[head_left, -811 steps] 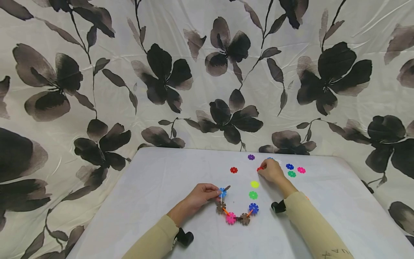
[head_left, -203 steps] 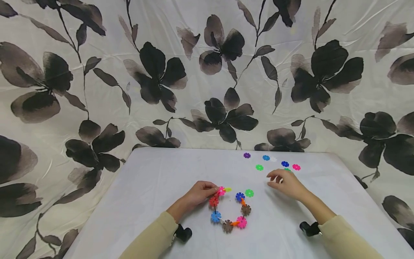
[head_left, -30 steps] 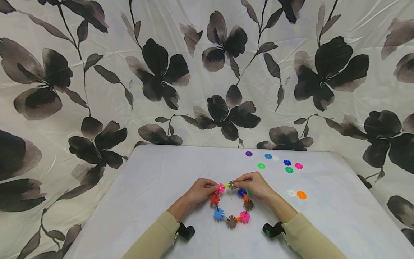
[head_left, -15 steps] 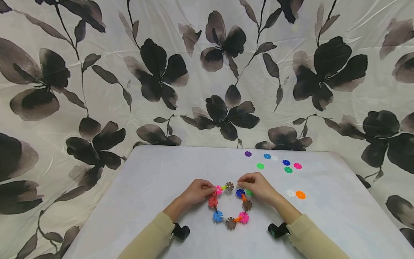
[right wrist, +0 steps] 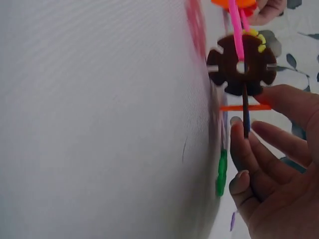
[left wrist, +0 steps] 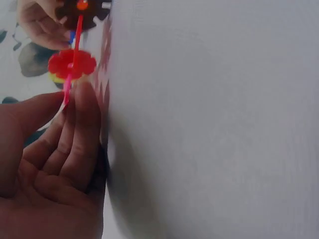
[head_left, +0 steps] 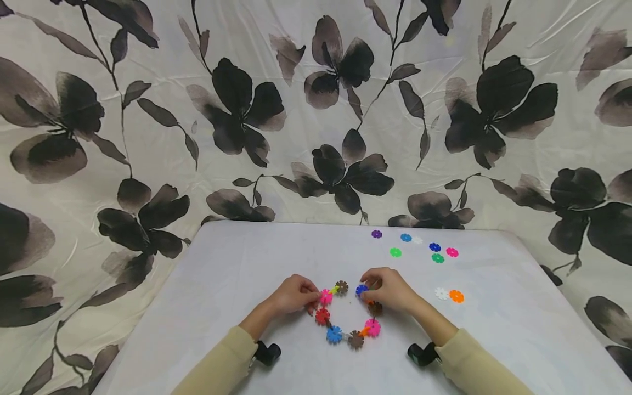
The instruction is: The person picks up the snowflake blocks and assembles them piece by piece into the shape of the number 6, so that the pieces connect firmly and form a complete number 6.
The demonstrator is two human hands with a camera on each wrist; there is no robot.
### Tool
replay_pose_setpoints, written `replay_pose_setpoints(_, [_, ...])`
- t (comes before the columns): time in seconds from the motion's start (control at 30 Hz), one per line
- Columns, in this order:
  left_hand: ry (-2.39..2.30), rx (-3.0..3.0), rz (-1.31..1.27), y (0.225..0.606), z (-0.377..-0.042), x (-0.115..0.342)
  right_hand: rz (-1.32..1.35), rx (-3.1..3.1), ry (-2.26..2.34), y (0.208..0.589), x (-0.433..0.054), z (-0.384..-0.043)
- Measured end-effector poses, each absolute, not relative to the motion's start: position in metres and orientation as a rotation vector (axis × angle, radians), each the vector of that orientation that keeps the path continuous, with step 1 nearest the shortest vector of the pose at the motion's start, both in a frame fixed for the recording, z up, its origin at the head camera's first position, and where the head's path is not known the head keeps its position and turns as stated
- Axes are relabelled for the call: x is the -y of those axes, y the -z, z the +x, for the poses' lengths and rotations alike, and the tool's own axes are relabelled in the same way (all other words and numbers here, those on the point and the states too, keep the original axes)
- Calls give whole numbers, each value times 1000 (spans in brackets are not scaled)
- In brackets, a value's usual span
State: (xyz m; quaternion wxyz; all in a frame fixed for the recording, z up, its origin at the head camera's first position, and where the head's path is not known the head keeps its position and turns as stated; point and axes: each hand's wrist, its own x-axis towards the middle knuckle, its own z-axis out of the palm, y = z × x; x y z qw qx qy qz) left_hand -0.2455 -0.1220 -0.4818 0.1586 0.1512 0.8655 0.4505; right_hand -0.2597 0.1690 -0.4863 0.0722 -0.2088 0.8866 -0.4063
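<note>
Toothed plastic snowflake discs [head_left: 334,334] are slotted into a chain that curves into a ring with a gap at its far side. My left hand [head_left: 292,294] pinches the pink disc [head_left: 326,297] on the ring's left. Beyond it, a yellow disc [head_left: 334,289] leads to the brown disc [head_left: 342,287] at one end. My right hand [head_left: 392,288] grips the chain near its other end, at the blue disc [head_left: 362,290]. In the right wrist view, the thumb lies by an orange disc [right wrist: 244,107] under a brown disc [right wrist: 241,67]. The fingers partly hide the blue disc.
Loose discs lie on the white table [head_left: 247,258]: purple [head_left: 377,233], light blue [head_left: 406,237], and pink [head_left: 452,252] among several at the back. White [head_left: 441,294] and orange [head_left: 456,296] discs sit right of my right hand. A green disc [right wrist: 222,174] lies beside that hand.
My right hand has let go of the brown end disc and taken the blue end. My left hand has shifted left and nearer with the pink disc. Over the longer span, the chain has grown.
</note>
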Motion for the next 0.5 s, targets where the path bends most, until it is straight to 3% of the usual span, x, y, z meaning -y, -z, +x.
replay_pose_setpoints(0.5, [-1258, -2564, 445, 486, -256, 116, -677, -2665, 1266, 487, -155, -272])
